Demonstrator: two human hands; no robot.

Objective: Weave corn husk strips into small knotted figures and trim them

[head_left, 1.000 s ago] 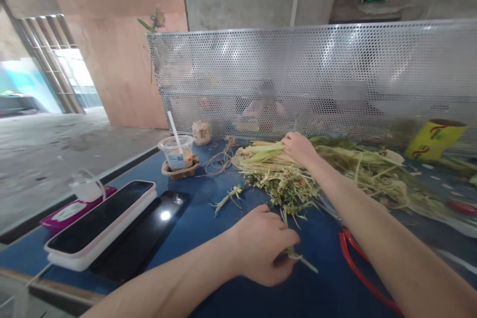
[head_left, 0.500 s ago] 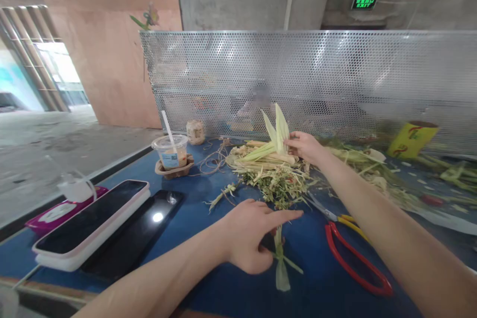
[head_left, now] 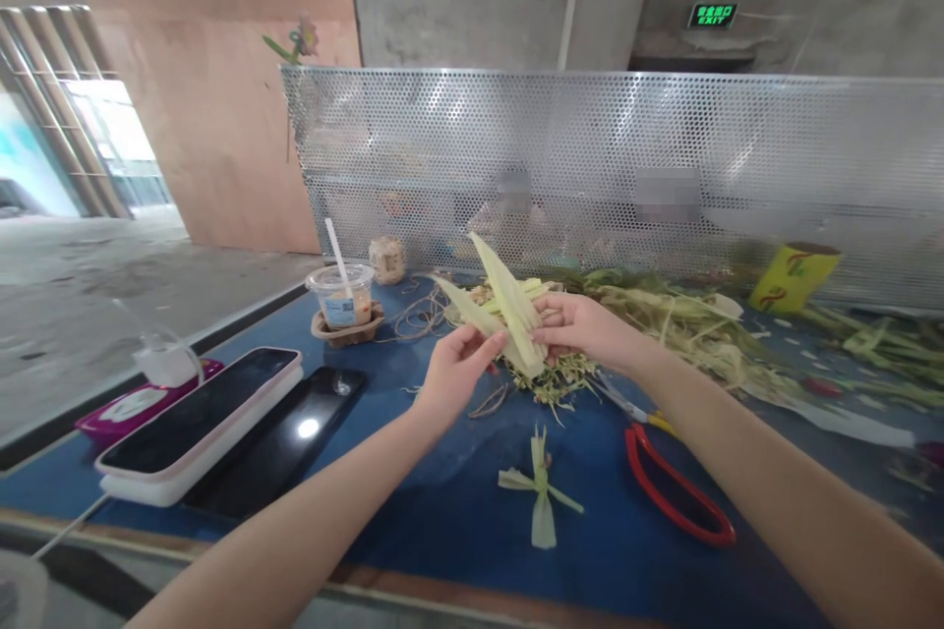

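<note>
Husk strips [head_left: 508,310] likely light, papery, tear-prone; right hand [head_left: 582,329] pinches base, left hand [head_left: 451,375] fingertips grasp left strip; best held near base.

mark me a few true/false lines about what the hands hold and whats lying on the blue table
1. The left hand and right hand both hold pale leaf strips above the blue table. True.
2. The red-handled scissors are in the right hand. False: they lie on the table beside the right forearm.
3. A small tied leaf bundle lies on the table, touched by neither hand. True.
4. The plastic cup with a straw lies tipped over. False: it stands upright.
5. The yellow cup stands by the phones on the left. False: it is far right, near the perforated screen.
</note>
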